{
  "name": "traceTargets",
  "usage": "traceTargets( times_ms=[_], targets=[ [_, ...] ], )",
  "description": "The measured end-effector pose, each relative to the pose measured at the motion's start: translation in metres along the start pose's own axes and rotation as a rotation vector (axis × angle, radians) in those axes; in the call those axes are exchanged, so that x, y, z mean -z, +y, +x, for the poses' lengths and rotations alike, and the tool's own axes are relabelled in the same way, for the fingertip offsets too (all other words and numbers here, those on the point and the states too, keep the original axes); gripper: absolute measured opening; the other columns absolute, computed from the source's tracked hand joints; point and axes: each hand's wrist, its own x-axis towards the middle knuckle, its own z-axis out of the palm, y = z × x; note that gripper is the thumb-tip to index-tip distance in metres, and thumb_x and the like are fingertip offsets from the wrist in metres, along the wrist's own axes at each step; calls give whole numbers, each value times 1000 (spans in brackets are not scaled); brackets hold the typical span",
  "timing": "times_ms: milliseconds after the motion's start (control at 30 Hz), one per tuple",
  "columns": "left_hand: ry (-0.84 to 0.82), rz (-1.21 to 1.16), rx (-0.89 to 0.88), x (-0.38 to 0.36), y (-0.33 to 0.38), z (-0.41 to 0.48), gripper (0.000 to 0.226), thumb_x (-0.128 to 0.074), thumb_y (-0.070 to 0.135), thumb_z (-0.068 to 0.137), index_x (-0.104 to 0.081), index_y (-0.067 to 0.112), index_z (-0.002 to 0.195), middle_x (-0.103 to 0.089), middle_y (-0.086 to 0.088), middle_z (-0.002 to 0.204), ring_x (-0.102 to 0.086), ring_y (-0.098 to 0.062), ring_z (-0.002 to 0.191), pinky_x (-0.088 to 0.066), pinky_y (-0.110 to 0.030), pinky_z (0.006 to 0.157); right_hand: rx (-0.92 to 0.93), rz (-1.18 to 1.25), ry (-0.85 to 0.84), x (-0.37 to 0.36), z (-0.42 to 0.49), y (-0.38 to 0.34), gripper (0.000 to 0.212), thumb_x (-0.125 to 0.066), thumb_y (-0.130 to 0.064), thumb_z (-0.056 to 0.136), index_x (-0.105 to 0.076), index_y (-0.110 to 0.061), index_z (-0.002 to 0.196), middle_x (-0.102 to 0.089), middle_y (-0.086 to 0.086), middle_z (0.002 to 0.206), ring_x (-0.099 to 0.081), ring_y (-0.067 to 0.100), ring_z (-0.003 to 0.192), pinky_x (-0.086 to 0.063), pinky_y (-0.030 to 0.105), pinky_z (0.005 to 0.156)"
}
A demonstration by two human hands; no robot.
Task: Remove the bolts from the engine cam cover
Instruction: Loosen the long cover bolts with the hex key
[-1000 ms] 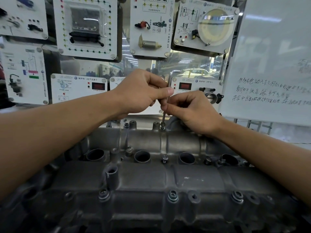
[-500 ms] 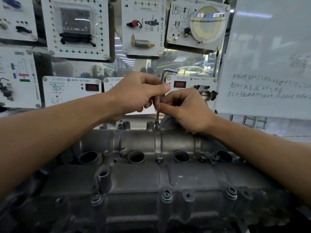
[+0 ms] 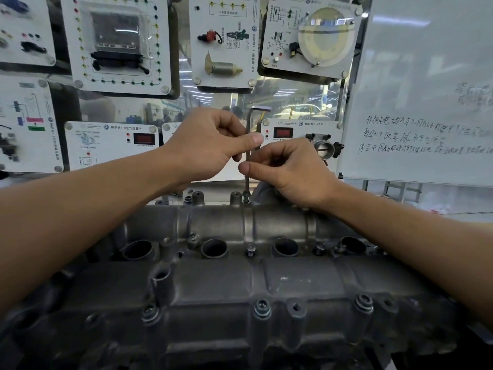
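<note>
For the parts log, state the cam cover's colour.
Dull grey bare metal cam cover, best seen in the head view.

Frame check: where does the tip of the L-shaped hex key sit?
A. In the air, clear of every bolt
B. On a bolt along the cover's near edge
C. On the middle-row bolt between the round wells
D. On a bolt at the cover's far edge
D: the hex key stands upright, pinched by the left hand and the right hand, and its shaft runs down onto a bolt at the far edge of the cam cover.
</note>
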Motion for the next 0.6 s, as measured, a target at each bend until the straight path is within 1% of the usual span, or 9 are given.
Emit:
traceTargets(
  times_ms=[67, 167, 233, 333, 367, 433, 500, 567, 600],
  targets=[
    [22, 22, -4, 0, -1, 1, 26, -80, 31, 78, -64, 13, 69, -58, 7, 49, -48, -4, 45, -41, -14, 47, 1, -3, 15, -1, 1, 0, 8, -80, -14, 80, -76, -8, 78, -71, 23, 74, -54, 12, 60, -44, 17, 57],
    [34, 32, 3, -2, -2, 1, 29, -81, 33, 77, -61, 15, 67, -53, 11, 44, -46, -4, 45, -43, -17, 48, 1, -6, 29, -2, 2, 0, 8, -79, -13, 82, -75, -12, 74, -70, 27, 80, -55, 18, 64, -47, 24, 59],
    [17, 10, 34, -2, 0, 2, 27, -79, 34, 79, -62, 15, 72, -54, 12, 46, -44, -3, 43, -39, -16, 45, -1, -32, 8, -1, 3, 0, 12, -76, -11, 85, -73, -14, 73, -71, 21, 76, -55, 18, 66, -48, 29, 62],
    [-103, -33, 96, 2, 8, 3, 14, -69, 25, 90, -69, 11, 89, -57, 7, 54, -43, -7, 48, -33, -17, 42, -11, -46, -22, 1, 5, 4, 16, -72, -10, 89, -72, -14, 73, -66, 3, 68, -52, 8, 63, -43, 19, 60],
    [-137, -49, 95, 4, 10, 3, 10, -65, 19, 93, -71, 11, 94, -58, 6, 56, -42, -9, 50, -32, -17, 42, -21, -46, -27, 1, 5, 4, 14, -71, -10, 89, -74, -10, 76, -66, 1, 69, -52, 6, 63, -43, 16, 60],
    [-154, -51, 66, 6, 11, 3, 13, -60, 12, 95, -73, 10, 97, -58, 5, 56, -41, -9, 51, -32, -15, 41, -33, -50, -27, 1, 5, 4, 11, -70, -10, 90, -76, -6, 81, -69, 2, 71, -56, 5, 67, -45, 15, 64],
    [-135, -25, 39, 7, 10, 1, 13, -62, 13, 95, -73, 7, 96, -61, 6, 57, -41, -9, 51, -35, -14, 42, -32, -52, -20, 1, 5, 4, 13, -70, -12, 90, -76, -2, 84, -72, 14, 75, -57, 11, 70, -47, 23, 68],
    [-111, -22, 28, 6, 9, 0, 12, -67, 18, 92, -72, 7, 93, -63, 6, 57, -44, -6, 47, -36, -12, 42, -14, -46, -15, 1, 4, 2, 18, -72, -14, 89, -75, 2, 83, -66, 33, 83, -50, 19, 68, -42, 31, 65],
    [-93, -29, 26, 5, 8, 1, 13, -70, 19, 90, -71, 6, 91, -64, 5, 56, -46, -4, 44, -36, -12, 42, -6, -39, -12, 0, 3, 1, 18, -73, -16, 88, -75, 0, 80, -62, 38, 83, -46, 20, 67, -38, 32, 64]
  ],
)
